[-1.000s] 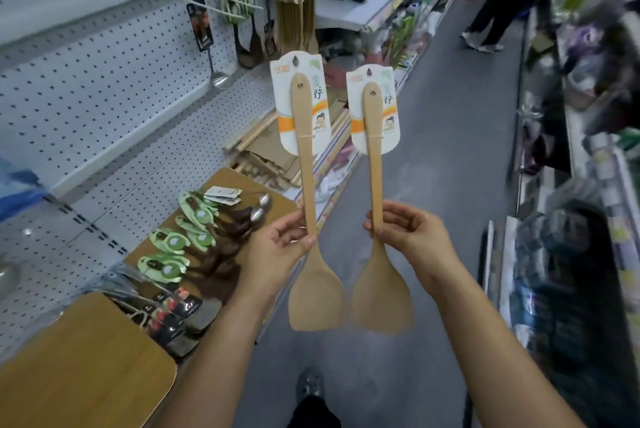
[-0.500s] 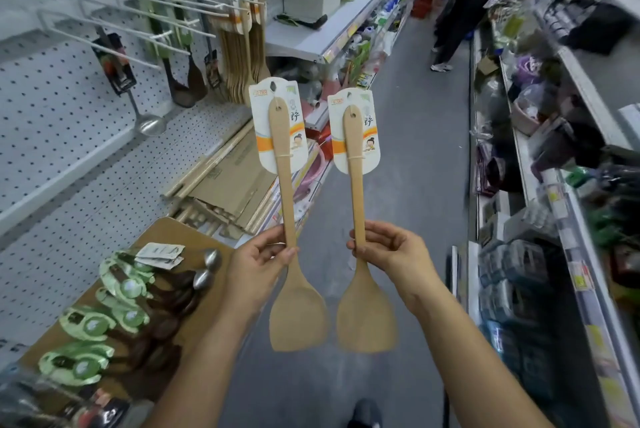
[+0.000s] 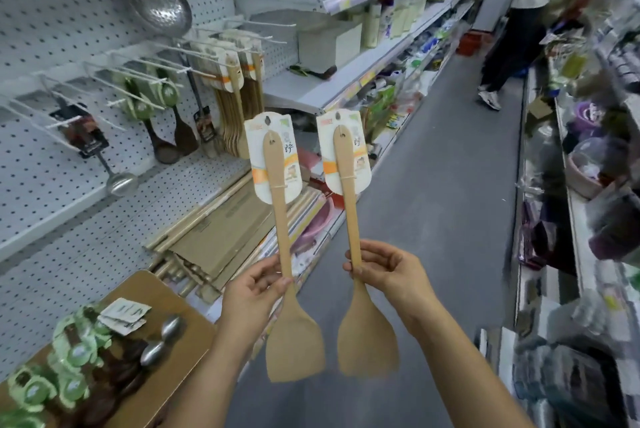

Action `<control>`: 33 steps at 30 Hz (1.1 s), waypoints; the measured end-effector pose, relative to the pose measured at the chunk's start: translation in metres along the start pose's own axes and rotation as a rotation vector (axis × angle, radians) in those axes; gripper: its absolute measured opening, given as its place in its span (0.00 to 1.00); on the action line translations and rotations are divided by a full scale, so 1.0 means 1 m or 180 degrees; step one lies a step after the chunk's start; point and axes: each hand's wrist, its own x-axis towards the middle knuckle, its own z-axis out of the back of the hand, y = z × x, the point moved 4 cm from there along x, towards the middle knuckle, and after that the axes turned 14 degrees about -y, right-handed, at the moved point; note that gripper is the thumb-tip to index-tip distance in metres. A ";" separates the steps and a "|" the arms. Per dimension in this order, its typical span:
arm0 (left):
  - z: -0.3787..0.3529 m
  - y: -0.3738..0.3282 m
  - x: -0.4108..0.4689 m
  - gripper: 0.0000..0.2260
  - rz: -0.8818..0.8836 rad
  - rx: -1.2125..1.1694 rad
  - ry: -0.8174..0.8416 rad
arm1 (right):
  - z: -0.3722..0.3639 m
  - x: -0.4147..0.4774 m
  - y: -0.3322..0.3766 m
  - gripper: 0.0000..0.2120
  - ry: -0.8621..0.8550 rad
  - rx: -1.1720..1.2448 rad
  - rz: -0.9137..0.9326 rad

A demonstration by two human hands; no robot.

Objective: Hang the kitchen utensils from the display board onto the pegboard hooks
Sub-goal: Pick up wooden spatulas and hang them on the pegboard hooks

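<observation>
- In the near centre, what is held?
- One wooden spatula is pinched by the left hand, a second spatula by the right hand; both are held upright.
- Step, and obstruction?
- Transfer is judged in hand. Card holes must be threaded onto the pegboard hooks, far left; hung spatulas crowd them.

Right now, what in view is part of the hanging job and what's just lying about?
Job: left hand, left spatula, right hand, right spatula, hooks, display board.
Lying about: cardboard, pink basin, red basket.
</observation>
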 end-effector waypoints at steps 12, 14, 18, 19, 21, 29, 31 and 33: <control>-0.081 0.005 0.099 0.16 0.0104 -0.0035 -0.0518 | -0.009 0.157 0.015 0.15 0.0382 -0.0230 -0.0213; -0.092 0.006 0.126 0.15 0.0103 -0.0134 -0.0565 | -0.018 0.186 0.023 0.15 0.0438 -0.0331 -0.0160; -0.114 0.003 0.173 0.16 0.0083 -0.0217 -0.0716 | -0.032 0.244 0.042 0.15 0.0487 -0.0501 -0.0086; -0.119 -0.001 0.184 0.17 0.0080 -0.0248 -0.0716 | -0.037 0.258 0.045 0.15 0.0496 -0.0506 -0.0073; -0.126 -0.010 0.205 0.16 0.0076 -0.0315 -0.0751 | -0.050 0.284 0.051 0.16 0.0561 -0.0584 -0.0030; -0.134 -0.022 0.270 0.16 -0.0011 -0.0242 -0.1072 | -0.099 0.365 0.059 0.15 0.0968 -0.0470 -0.0128; -0.138 -0.021 0.281 0.17 0.0034 -0.0320 -0.1153 | -0.106 0.385 0.058 0.14 0.1096 -0.0493 -0.0157; -0.146 -0.024 0.291 0.16 0.0034 -0.0400 -0.1292 | -0.112 0.408 0.058 0.14 0.1242 -0.0503 -0.0196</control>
